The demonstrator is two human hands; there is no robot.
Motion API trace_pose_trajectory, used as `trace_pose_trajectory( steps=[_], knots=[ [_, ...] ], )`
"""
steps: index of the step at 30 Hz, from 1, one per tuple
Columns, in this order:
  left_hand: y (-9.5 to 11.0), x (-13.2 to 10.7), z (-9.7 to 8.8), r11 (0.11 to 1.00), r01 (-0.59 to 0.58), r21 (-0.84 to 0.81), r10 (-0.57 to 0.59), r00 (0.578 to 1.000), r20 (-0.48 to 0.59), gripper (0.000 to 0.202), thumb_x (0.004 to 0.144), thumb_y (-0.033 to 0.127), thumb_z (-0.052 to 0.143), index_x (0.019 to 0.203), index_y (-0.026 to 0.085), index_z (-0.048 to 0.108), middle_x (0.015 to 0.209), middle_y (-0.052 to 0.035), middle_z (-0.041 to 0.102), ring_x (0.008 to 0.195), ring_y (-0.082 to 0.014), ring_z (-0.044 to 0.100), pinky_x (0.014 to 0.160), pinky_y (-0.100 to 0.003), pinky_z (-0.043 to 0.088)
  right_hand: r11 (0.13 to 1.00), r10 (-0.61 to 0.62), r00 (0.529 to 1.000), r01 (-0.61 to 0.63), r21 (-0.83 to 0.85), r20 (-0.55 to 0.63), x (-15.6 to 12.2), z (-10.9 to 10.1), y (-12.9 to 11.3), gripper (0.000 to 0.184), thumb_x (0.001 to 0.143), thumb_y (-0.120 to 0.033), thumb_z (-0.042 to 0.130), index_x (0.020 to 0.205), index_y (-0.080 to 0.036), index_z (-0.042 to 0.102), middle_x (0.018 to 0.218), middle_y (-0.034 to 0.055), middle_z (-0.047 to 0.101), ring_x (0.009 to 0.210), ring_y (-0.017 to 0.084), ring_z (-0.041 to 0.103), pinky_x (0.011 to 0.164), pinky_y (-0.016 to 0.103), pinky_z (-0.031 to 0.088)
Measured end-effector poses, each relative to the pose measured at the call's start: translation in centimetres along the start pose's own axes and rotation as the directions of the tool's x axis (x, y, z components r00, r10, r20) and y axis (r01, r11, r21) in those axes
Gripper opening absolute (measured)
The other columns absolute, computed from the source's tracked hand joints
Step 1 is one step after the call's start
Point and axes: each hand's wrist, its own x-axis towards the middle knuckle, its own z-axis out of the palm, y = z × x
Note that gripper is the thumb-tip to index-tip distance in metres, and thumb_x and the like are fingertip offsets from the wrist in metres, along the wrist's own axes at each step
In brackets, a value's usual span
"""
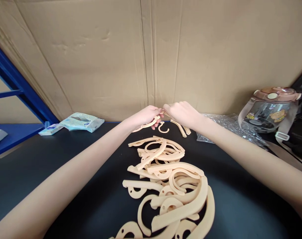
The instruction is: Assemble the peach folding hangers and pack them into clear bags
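Note:
My left hand is closed around a beige plastic hanger arm, which slants down and left beneath the wrist. Touching it or almost so, my right hand is curled into a fist, with a sliver of a beige hanger piece showing under its fingers. Whether the two pieces are joined is hidden by the fingers. Just below the hands lie a small hanger hook and a couple of loose hanger arms. Nearer to me, a long heap of hanger parts, arms and hooks mixed, spreads over the black table.
A tissue pack lies at the back left beside a blue metal frame. Crumpled clear plastic sits behind my right forearm. A clear strapped bottle stands at the far right. A cardboard wall closes off the back.

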Motion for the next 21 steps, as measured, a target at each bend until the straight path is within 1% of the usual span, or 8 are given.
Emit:
trace_pose_trajectory(
  steps=[4,5,7,10,12,14,18,21],
  knots=[
    [-0.1,0.2,0.7,1.0,-0.01,-0.016,0.008,0.998,-0.066,0.032,0.1,0.029,0.042,0.075,0.015,0.055,0.05,0.0043,0.051,0.04,-0.0082,0.05,0.043,-0.02,0.041,0.999,0.014,1.0,-0.014,-0.043,-0.012,0.0,0.1,0.6,0.028,0.101,-0.024,0.03,0.098,-0.015,0.057,0.082,0.0106,0.07,0.074,0.025,0.068,0.052,0.028,0.024],
    [-0.1,0.2,0.8,1.0,-0.01,-0.014,0.009,0.997,-0.076,0.031,0.1,0.029,0.041,0.076,0.016,0.055,0.05,0.0048,0.049,0.039,-0.008,0.049,0.043,-0.02,0.041,0.999,0.01,1.0,-0.01,-0.05,-0.009,0.0,0.0,0.7,0.027,0.101,-0.023,0.031,0.098,-0.016,0.056,0.081,0.0095,0.07,0.072,0.024,0.068,0.052,0.028,0.024],
    [0.0,0.4,0.8,1.0,-0.007,0.005,0.008,0.996,-0.092,0.032,0.101,0.03,0.04,0.077,0.015,0.054,0.049,0.0059,0.046,0.038,-0.0077,0.047,0.042,-0.02,0.041,0.997,-0.006,1.0,0.007,-0.072,0.007,0.0,0.0,0.6,0.02,0.097,-0.016,0.036,0.098,-0.015,0.055,0.081,0.0088,0.069,0.072,0.023,0.068,0.052,0.028,0.025],
    [0.1,0.6,1.1,0.997,0.005,0.078,0.005,0.992,-0.127,0.032,0.101,0.035,0.04,0.084,0.014,0.057,0.055,0.0056,0.049,0.042,-0.0075,0.048,0.044,-0.021,0.043,0.993,-0.017,0.999,0.021,-0.119,0.032,0.0,0.0,0.1,0.021,0.093,-0.005,0.035,0.103,-0.01,0.053,0.084,0.0128,0.068,0.077,0.025,0.068,0.053,0.029,0.026],
    [-0.1,0.8,1.4,0.987,0.02,0.159,0.007,0.986,-0.167,0.029,0.1,0.038,0.046,0.095,0.012,0.059,0.068,0.0025,0.057,0.051,-0.0082,0.054,0.049,-0.022,0.048,0.989,-0.015,0.999,0.021,-0.15,0.044,-0.1,0.2,-0.4,0.025,0.093,-0.002,0.029,0.107,-0.006,0.05,0.089,0.0168,0.066,0.081,0.026,0.068,0.053,0.029,0.028],
    [-0.4,0.9,1.8,0.965,0.037,0.261,0.02,0.977,-0.213,0.028,0.097,0.038,0.052,0.105,0.013,0.06,0.086,-0.002,0.064,0.064,-0.0109,0.061,0.058,-0.026,0.053,0.985,-0.015,0.998,0.025,-0.171,0.057,-0.1,0.7,-0.8,0.027,0.093,-0.001,0.026,0.109,-0.005,0.048,0.094,0.0192,0.065,0.083,0.027,0.068,0.054,0.029,0.03],
    [-1.1,0.8,2.4,0.87,0.057,0.49,0.105,0.949,-0.298,0.027,0.095,0.034,0.057,0.113,0.014,0.06,0.108,-0.0074,0.064,0.09,-0.0185,0.065,0.077,-0.037,0.056,0.982,-0.02,0.995,0.038,-0.187,0.094,-0.1,1.5,-1.1,0.028,0.09,0.003,0.026,0.109,-0.005,0.046,0.094,0.0187,0.063,0.082,0.025,0.068,0.055,0.029,0.036],
    [-1.3,0.4,2.7,0.769,0.087,0.633,0.175,0.924,-0.339,0.028,0.094,0.034,0.057,0.114,0.014,0.06,0.113,-0.0082,0.063,0.098,-0.021,0.063,0.084,-0.042,0.054,0.983,-0.009,0.993,0.03,-0.181,0.117,-0.1,1.5,-1.1,0.028,0.088,0.004,0.029,0.108,-0.006,0.045,0.089,0.0174,0.064,0.082,0.026,0.069,0.058,0.029,0.039]
  ],
)
